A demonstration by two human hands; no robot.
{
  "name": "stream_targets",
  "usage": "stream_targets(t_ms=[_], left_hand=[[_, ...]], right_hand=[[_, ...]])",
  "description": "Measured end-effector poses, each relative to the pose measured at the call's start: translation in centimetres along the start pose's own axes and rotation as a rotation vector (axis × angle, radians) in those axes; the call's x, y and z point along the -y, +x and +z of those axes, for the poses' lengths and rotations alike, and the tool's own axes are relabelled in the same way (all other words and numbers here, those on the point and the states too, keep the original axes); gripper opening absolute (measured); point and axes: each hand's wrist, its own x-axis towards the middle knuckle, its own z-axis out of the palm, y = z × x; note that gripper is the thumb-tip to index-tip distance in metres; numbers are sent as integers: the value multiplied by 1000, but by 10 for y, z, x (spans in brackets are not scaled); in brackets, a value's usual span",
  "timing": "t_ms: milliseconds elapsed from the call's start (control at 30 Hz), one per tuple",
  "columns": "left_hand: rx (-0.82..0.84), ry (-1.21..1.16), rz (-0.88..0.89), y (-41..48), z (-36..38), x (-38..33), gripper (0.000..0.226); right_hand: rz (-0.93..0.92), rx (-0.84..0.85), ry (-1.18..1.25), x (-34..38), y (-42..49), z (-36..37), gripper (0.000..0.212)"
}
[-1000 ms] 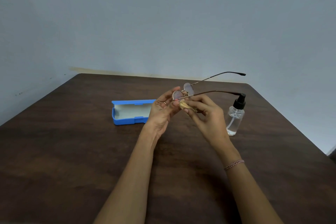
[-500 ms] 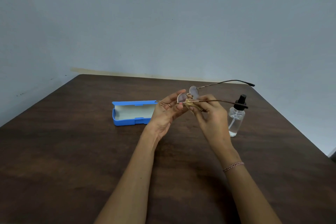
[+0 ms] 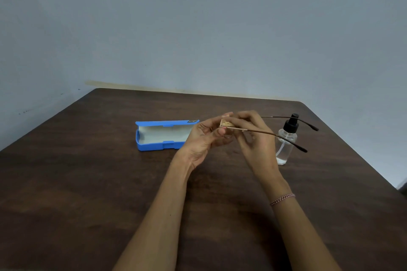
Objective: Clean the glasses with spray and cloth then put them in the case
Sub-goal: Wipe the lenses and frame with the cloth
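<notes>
Thin-framed glasses [image 3: 275, 134] are held above the table, their two brown temples pointing right past the bottle. My left hand [image 3: 204, 138] grips the front of the frame from the left. My right hand [image 3: 253, 136] pinches a small yellowish cloth [image 3: 226, 123] against a lens; the lenses are mostly hidden by fingers and cloth. The blue glasses case [image 3: 154, 145] lies open on the table just left of my left hand, its pale lining showing. A clear spray bottle [image 3: 286, 145] with a black pump top stands right of my right hand, behind the temples.
The dark wooden table [image 3: 88, 182] has its far edge close to a plain grey-blue wall and its right edge running diagonally near the bottle. A bead bracelet [image 3: 282, 199] is on my right wrist.
The glasses have tilted down and dropped lower, so the temples now lie nearly level in front of the bottle. Both hands moved slightly right with them, and the cloth now covers the lens.
</notes>
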Motion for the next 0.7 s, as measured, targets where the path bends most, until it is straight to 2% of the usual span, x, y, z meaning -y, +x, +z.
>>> stream_targets(t_ms=[133,233,333,433,567,700], left_hand=[[6,1,-17,0,0,2,54],[34,11,-23,0,3,4,58],[34,-2,-43,-2,2,2,56],[32,-39,-33,-2,0,0,52],[26,-44,-19,1,2,2,60],[-9,-66,43,2,2,0,61]], right_hand=[[-55,30,14,-2,2,-2,47],[19,-36,-82,-6,3,-3,31],[4,8,-67,-3,2,-3,27],[-53,44,-65,-1,2,-2,33],[43,-35,-150,-4,4,-2,36],[1,1,-66,1,2,3,36]])
